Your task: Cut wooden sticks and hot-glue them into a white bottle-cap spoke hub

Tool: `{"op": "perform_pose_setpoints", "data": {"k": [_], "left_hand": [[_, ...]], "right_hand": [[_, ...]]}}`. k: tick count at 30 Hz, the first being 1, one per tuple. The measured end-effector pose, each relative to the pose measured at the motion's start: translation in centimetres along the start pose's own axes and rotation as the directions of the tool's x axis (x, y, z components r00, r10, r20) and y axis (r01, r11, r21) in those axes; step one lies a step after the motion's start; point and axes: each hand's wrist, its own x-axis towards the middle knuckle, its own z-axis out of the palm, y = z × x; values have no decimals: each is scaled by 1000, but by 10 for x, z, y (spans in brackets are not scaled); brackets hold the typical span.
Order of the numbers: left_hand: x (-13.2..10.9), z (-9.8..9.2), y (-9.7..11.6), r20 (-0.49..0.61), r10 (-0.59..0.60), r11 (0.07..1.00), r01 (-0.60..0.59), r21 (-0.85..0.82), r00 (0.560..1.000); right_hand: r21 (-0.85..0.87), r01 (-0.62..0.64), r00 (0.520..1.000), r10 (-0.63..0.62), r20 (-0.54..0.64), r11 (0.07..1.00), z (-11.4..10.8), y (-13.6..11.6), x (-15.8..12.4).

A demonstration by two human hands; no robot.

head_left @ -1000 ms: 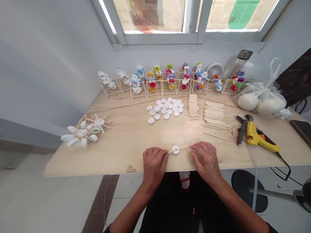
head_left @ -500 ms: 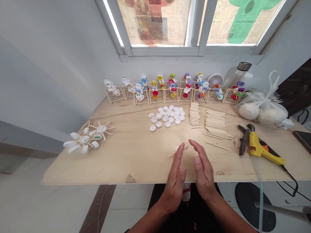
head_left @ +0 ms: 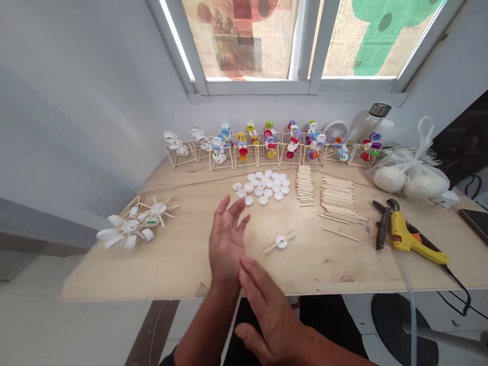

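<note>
My left hand (head_left: 227, 246) is raised over the front of the table, palm up, its fingers loosely apart and holding nothing. The fingertips of my right hand (head_left: 269, 310) touch the heel of the left palm near the wrist; its fingers are stretched out and its thumb is apart. Right of my left hand lies a white bottle cap (head_left: 281, 242) with a thin wooden stick (head_left: 271, 248) across it. Beyond my fingers is a cluster of loose white caps (head_left: 263, 201). A single stick (head_left: 340, 234) lies farther right.
Stick piles (head_left: 337, 198) lie behind the single stick. On the right are a yellow glue gun (head_left: 404, 236), black-handled pliers (head_left: 383, 226) and a plastic bag (head_left: 415, 175). Cap-and-stick wheels (head_left: 129, 227) lie at left. Stick frames with coloured caps (head_left: 243, 147) line the wall beside a fan (head_left: 336, 132).
My hands were side by side with palms facing. My left hand has moved left and turned palm up, and my right hand has come to its wrist. The cap with the stick is uncovered.
</note>
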Motion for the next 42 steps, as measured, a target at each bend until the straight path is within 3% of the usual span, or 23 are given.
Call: {"op": "perform_pose_setpoints", "data": {"k": [2, 3, 5, 7, 12, 15, 25, 35, 42], "left_hand": [[23, -21, -7, -11, 60, 957, -54, 286, 998], [34, -31, -12, 11, 73, 891, -71, 448, 997], [53, -48, -22, 74, 111, 694, -131, 708, 991], [67, -57, -31, 164, 95, 477, -190, 858, 982], [88, -49, -46, 316, -4, 74, -315, 946, 949], [94, -40, -54, 354, -30, -48, -355, 934, 935], [92, -31, -66, 430, -58, -43, -433, 901, 901], [85, -36, -57, 481, -128, 79, -475, 877, 867], [75, -50, -50, 479, -150, 60, -475, 878, 865]], "right_hand": [[15, 29, 996, -30, 85, 999, 3, 6, -12], [34, 34, 995, -37, 92, 999, 3, 9, -18], [69, 15, 999, -18, 47, 998, 0, 12, -26], [95, -36, 999, 35, 11, 995, -7, 13, -30], [132, -116, 993, 118, -6, 984, -23, 10, -29], [118, -108, 993, 114, -43, 987, -25, 11, -32], [92, -214, 972, 222, -82, 972, -42, 14, -40], [-22, -318, 931, 308, -193, 948, -65, 35, -45], [-122, -512, 815, 436, -381, 851, -84, 52, -47]]}}
